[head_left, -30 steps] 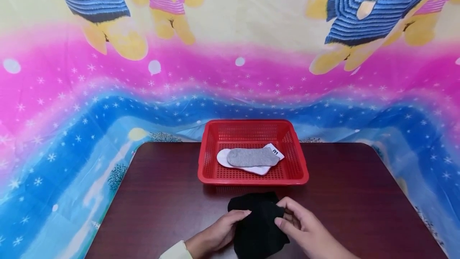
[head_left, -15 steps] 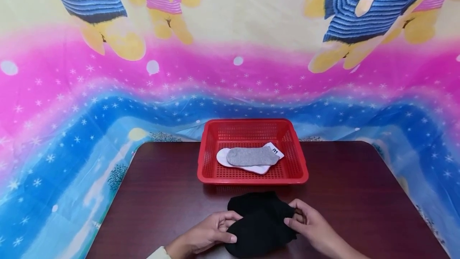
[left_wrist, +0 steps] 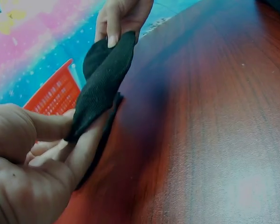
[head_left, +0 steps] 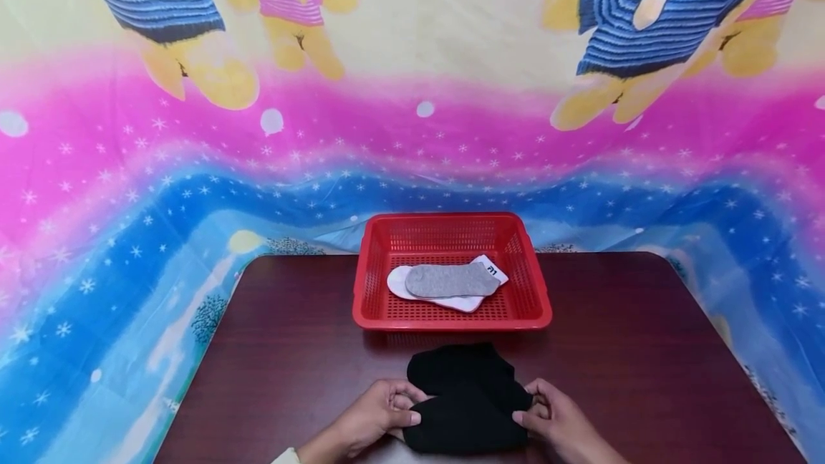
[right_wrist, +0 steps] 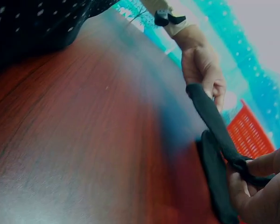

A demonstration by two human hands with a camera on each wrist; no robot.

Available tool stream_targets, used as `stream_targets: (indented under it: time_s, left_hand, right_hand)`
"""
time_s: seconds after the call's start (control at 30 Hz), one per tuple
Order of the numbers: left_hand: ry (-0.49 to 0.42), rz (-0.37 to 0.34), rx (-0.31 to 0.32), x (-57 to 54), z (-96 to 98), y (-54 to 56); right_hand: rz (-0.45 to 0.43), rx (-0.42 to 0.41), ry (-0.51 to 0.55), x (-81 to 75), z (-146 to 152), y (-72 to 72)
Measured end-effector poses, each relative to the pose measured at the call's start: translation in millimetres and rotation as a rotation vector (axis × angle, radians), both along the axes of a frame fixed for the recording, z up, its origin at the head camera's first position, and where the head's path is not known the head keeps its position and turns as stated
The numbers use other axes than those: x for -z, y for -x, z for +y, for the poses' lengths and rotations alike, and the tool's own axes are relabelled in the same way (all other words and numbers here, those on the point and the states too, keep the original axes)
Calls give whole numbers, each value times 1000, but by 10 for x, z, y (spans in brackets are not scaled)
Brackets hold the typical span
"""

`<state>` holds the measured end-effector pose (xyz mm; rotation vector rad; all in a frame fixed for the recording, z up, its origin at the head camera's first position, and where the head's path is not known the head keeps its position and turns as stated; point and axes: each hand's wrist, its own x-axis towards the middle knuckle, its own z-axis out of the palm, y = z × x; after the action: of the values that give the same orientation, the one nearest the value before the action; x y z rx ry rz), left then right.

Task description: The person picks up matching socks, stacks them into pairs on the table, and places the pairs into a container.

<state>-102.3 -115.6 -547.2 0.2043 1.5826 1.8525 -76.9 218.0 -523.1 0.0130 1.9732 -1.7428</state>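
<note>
A black sock [head_left: 467,424] stretches sideways between both hands. My left hand [head_left: 374,414] pinches its rounded toe end between thumb and fingers, while my right hand [head_left: 563,421] pinches the other end, near the opening. Directly behind it lies a second black sock [head_left: 445,364], flat on the table and partly covered by the held one in the head view. The left wrist view shows the held sock [left_wrist: 100,91] raised above the tabletop. From the right wrist, the lower sock [right_wrist: 214,179] appears beneath it on the wood.
A red perforated basket [head_left: 451,324] stands beyond the socks. Inside it, a grey sock [head_left: 451,281] lies over white socks [head_left: 399,281]. The dark wooden table [head_left: 290,342] has rounded far corners, with a patterned cloth [head_left: 412,127] hanging around it.
My left hand has shifted left and taken the toe end, and my right hand has moved slightly right. The upper sock has swung from pointing toward me to lying crosswise.
</note>
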Motion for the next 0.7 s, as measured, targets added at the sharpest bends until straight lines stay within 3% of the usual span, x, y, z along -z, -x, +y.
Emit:
stream_targets:
  time_s: [0.17,0.33,0.43,0.7]
  left_hand:
    - [144,59,-66,4,68,-28]
    - [308,210,-113,33,124,-43]
    - [358,271,-139,61,159,-51]
    - [440,420,-176,128,233,-76]
  right_hand:
    - [-8,13,-81,171,23,-29]
    - [144,-34,-203,299,28,-66]
    - [221,-58,-278,339,36,-58]
    - [281,-78,-411,401,62,-36]
